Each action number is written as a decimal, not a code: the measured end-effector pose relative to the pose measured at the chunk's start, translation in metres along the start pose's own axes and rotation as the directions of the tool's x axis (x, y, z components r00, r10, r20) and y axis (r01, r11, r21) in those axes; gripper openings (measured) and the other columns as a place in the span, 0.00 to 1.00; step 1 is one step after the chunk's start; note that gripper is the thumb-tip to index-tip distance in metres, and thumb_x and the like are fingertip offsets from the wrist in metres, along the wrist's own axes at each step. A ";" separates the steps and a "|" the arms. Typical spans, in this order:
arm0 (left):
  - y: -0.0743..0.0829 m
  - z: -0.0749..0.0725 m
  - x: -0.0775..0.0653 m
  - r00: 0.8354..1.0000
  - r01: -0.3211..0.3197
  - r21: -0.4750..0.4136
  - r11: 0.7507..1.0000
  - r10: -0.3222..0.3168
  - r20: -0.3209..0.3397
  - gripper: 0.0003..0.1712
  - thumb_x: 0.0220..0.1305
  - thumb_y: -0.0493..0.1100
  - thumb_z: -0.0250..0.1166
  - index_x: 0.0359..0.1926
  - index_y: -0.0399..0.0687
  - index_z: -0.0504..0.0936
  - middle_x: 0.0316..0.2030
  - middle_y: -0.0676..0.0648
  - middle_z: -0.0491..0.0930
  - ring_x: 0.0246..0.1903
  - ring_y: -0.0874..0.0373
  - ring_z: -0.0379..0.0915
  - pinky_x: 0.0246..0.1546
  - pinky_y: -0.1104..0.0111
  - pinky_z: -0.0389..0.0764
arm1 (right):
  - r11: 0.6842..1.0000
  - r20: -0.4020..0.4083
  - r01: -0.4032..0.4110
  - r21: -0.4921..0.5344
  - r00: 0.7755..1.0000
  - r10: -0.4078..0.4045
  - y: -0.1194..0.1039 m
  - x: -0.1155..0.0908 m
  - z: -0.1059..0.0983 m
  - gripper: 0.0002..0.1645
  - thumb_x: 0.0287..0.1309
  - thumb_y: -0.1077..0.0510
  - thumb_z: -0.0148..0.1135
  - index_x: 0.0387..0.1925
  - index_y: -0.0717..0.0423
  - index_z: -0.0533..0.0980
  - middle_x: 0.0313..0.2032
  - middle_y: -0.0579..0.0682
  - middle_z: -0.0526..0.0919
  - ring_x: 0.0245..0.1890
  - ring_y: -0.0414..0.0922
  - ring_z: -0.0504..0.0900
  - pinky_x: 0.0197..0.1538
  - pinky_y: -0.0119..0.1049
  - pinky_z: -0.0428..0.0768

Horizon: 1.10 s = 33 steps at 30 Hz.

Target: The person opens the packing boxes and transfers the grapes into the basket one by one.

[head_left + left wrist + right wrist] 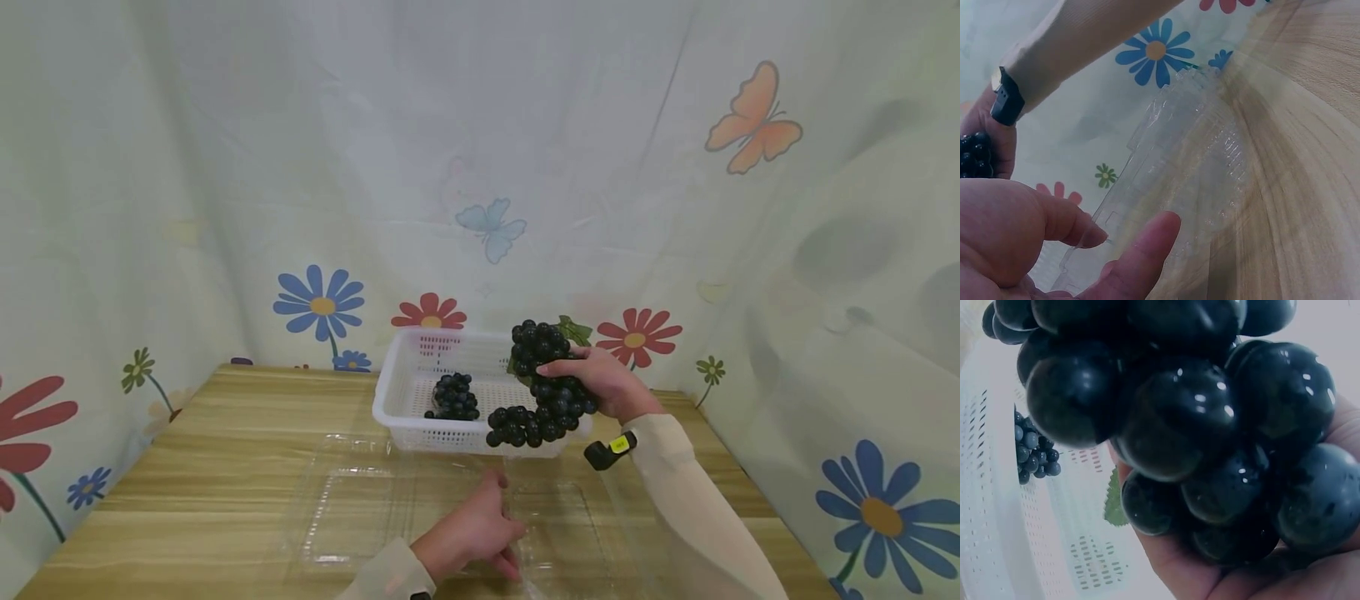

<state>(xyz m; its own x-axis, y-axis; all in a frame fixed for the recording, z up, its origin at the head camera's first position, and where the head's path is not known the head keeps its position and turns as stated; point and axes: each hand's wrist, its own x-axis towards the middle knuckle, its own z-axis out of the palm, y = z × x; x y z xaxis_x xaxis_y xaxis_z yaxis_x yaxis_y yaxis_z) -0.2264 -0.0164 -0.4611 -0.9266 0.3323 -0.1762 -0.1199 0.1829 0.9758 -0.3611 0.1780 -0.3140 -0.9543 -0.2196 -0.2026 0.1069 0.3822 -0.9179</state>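
My right hand (pixel 611 382) grips a bunch of dark grapes (pixel 564 400) over the right side of a white perforated basket (pixel 386 408). Part of the bunch hangs past the basket's front rim, and green leaves (pixel 573 330) show behind it. In the right wrist view, the round grapes (pixel 1175 419) fill the palm. A smaller bunch (pixel 454 396) lies inside the basket at its left. Below the basket, a clear plastic clamshell box (pixel 352 473) lies unfolded. My left hand (pixel 480 525) reaches over its middle; in the left wrist view, thumb and finger stand apart at the plastic's edge.
A wood-grain table (pixel 217 467) carries the basket and box. Behind and at both sides hangs a pale curtain (pixel 480 125) printed with flowers and butterflies. A small black device (pixel 609 451) with a yellow label sits on the right wrist.
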 end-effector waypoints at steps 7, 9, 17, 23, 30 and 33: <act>-0.001 0.001 -0.001 1.000 -0.009 -0.029 1.000 0.008 -0.003 0.41 0.62 0.27 0.61 0.71 0.35 0.49 0.30 0.28 0.81 0.12 0.52 0.78 0.17 0.58 0.86 | 0.999 -0.030 -0.010 0.038 0.999 0.011 0.000 0.009 -0.003 0.62 0.54 0.45 0.77 0.80 0.56 0.52 0.76 0.61 0.62 0.66 0.56 0.77 0.68 0.54 0.78; -0.001 0.001 -0.001 1.000 -0.022 -0.034 0.999 0.021 -0.009 0.41 0.61 0.26 0.61 0.70 0.35 0.50 0.29 0.29 0.81 0.12 0.51 0.78 0.17 0.58 0.86 | 0.999 -0.042 -0.013 0.041 0.999 0.015 0.001 0.013 -0.003 0.65 0.53 0.44 0.78 0.81 0.55 0.48 0.78 0.61 0.58 0.67 0.57 0.75 0.68 0.55 0.77; -0.001 0.001 -0.003 1.000 -0.023 -0.018 1.000 0.023 -0.012 0.39 0.62 0.27 0.62 0.69 0.36 0.52 0.30 0.29 0.80 0.13 0.51 0.79 0.17 0.59 0.86 | 0.996 -0.071 -0.023 0.090 0.997 0.029 0.004 0.028 0.000 0.66 0.53 0.45 0.78 0.81 0.55 0.48 0.77 0.60 0.60 0.63 0.54 0.78 0.66 0.52 0.79; -0.001 -0.001 -0.002 1.000 -0.020 -0.011 1.000 0.020 -0.012 0.38 0.61 0.27 0.62 0.67 0.38 0.53 0.29 0.29 0.80 0.12 0.51 0.79 0.16 0.59 0.85 | 0.992 -0.091 -0.029 0.124 0.995 0.041 0.005 0.040 0.001 0.66 0.52 0.46 0.79 0.81 0.55 0.49 0.81 0.58 0.50 0.71 0.55 0.70 0.71 0.53 0.74; -0.003 -0.001 -0.002 0.999 -0.036 -0.027 0.999 0.036 -0.022 0.37 0.60 0.26 0.61 0.66 0.38 0.53 0.29 0.28 0.79 0.11 0.52 0.78 0.16 0.58 0.85 | 0.991 -0.101 -0.037 0.128 0.994 0.050 0.007 0.053 0.004 0.65 0.49 0.47 0.80 0.81 0.53 0.52 0.81 0.57 0.50 0.73 0.54 0.67 0.71 0.53 0.75; -0.003 0.000 -0.002 0.999 -0.037 -0.023 0.999 0.037 -0.025 0.37 0.60 0.26 0.61 0.66 0.39 0.53 0.29 0.28 0.78 0.11 0.52 0.78 0.16 0.58 0.85 | 0.992 -0.101 -0.044 0.121 0.993 0.057 0.009 0.059 0.005 0.64 0.49 0.46 0.81 0.80 0.51 0.54 0.81 0.55 0.50 0.74 0.53 0.66 0.71 0.52 0.74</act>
<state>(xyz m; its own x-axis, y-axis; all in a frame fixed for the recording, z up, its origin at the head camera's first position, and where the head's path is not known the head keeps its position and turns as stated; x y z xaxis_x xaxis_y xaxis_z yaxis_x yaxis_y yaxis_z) -0.2241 -0.0179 -0.4632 -0.9390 0.3155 -0.1371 -0.0938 0.1487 0.9844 -0.4152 0.1643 -0.3355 -0.9700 -0.1056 -0.2189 0.1823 0.2798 -0.9426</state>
